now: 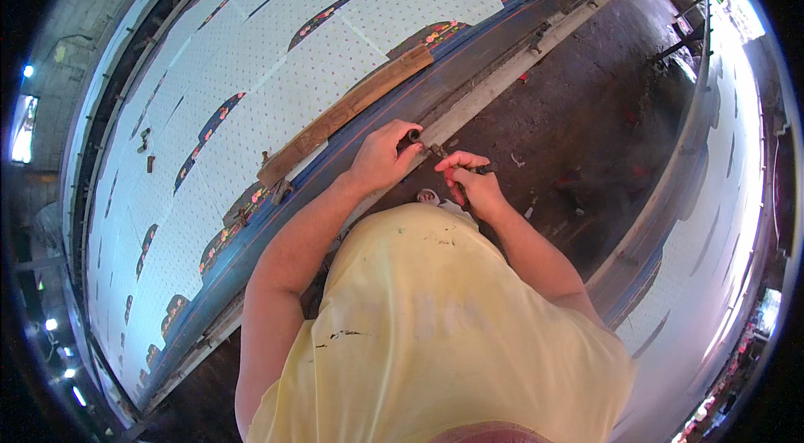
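From the yellow shirt (456, 317), the left hand (385, 157) pinches a dark cylinder (413, 136) at eleven o'clock; the right hand (475, 182) grips a dark rod (487, 167) at twelve, probably stiff, best held mid-shaft.

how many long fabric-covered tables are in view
2. One table fills the left and upper area, with the left hand and right hand near its edge; the other table runs down the right. More may be hidden.
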`<action>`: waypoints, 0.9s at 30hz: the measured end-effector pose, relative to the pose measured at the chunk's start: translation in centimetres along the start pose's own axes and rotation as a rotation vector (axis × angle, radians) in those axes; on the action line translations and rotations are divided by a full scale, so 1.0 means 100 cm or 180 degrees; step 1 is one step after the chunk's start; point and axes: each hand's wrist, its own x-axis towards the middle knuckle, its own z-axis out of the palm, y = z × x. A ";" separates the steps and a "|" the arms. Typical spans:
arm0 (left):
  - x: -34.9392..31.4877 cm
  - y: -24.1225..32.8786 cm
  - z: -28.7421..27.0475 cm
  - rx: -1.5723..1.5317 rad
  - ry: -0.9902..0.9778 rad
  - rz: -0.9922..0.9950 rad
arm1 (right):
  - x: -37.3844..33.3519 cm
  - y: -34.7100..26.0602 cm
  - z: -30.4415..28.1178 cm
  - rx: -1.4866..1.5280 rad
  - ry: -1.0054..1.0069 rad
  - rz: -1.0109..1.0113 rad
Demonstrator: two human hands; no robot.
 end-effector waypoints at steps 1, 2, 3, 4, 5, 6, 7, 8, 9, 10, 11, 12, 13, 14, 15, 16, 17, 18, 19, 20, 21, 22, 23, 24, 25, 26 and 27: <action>0.000 0.000 0.001 0.0036 0.0015 0.0034 | 0.000 0.001 0.000 0.0214 -0.0005 0.0002; 0.000 -0.001 0.001 0.0073 0.0032 0.0067 | 0.001 0.002 -0.001 0.0428 -0.0013 0.0004; 0.000 0.000 0.001 0.0108 0.0055 0.0093 | 0.000 0.001 0.000 0.0537 -0.0008 0.0097; -0.001 0.002 0.001 0.0119 0.0077 0.0115 | -0.001 0.001 0.002 0.0646 -0.0005 0.0191; -0.002 0.003 0.001 0.0131 0.0100 0.0137 | -0.002 0.000 0.003 0.0754 -0.0003 0.0285; -0.001 0.006 0.000 0.0142 0.0127 0.0164 | -0.002 -0.001 0.006 0.1064 0.0023 0.0365; -0.001 0.008 -0.001 0.0149 0.0080 0.0076 | -0.003 -0.001 0.009 0.1374 0.0050 0.0446; -0.001 0.011 -0.002 0.0157 0.0034 -0.0012 | -0.003 -0.001 0.011 0.1683 0.0077 0.0527; -0.001 0.013 -0.002 0.0163 -0.0014 -0.0098 | -0.002 0.003 0.008 0.2075 -0.0083 0.0606; -0.002 0.012 -0.001 0.0182 0.0036 -0.0040 | 0.000 0.010 0.003 0.2466 -0.0238 0.0687; -0.002 0.010 0.001 0.0202 0.0086 0.0019 | 0.003 0.017 -0.002 0.2857 -0.0393 0.0766; -0.003 0.007 0.003 0.0225 0.0134 0.0069 | 0.008 0.025 -0.005 0.2181 -0.0370 0.0528; -0.003 0.005 0.004 0.0250 0.0120 0.0065 | 0.012 0.031 -0.008 0.1507 -0.0339 0.0287; -0.002 0.002 0.006 0.0274 0.0105 0.0061 | 0.016 0.035 -0.012 0.0833 -0.0306 0.0048; -0.003 0.000 0.006 0.0305 0.0094 0.0043 | 0.020 0.032 -0.014 -0.0304 -0.0361 -0.0981; -0.002 0.001 0.005 0.0289 0.0078 0.0021 | 0.025 0.024 -0.016 -0.1445 -0.0394 -0.2009; 0.000 0.004 0.005 0.0271 0.0060 -0.0001 | 0.025 0.017 -0.018 -0.2601 -0.0409 -0.3021; -0.001 0.005 0.005 0.0253 0.0040 -0.0019 | 0.018 0.013 -0.022 -0.3622 -0.0322 -0.2803; -0.002 0.004 0.004 0.0251 0.0041 -0.0030 | 0.015 0.013 -0.020 -0.3957 -0.0167 -0.2938; -0.004 0.005 0.004 0.0250 0.0042 -0.0042 | 0.013 0.013 -0.016 -0.4292 -0.0007 -0.3070; -0.003 0.005 0.002 0.0250 0.0053 -0.0048 | 0.012 0.010 -0.013 -0.4634 0.0155 -0.3207; -0.002 0.006 0.002 0.0229 0.0027 -0.0085 | 0.010 0.009 -0.013 -0.4203 0.0038 -0.2991; -0.001 0.006 0.001 0.0209 0.0002 -0.0125 | 0.008 0.009 -0.014 -0.3771 -0.0078 -0.2771; -0.001 0.006 0.001 0.0179 -0.0025 -0.0163 | 0.006 0.009 -0.017 -0.3348 -0.0187 -0.2541; 0.000 0.006 0.001 0.0145 -0.0017 -0.0131 | 0.006 0.013 -0.021 -0.2779 -0.0275 -0.2393; 0.001 0.006 0.001 0.0111 -0.0008 -0.0101 | 0.009 0.021 -0.027 -0.2212 -0.0359 -0.2236; 0.001 0.006 0.000 0.0074 0.0007 -0.0078 | 0.008 0.021 -0.027 -0.1650 -0.0448 -0.2064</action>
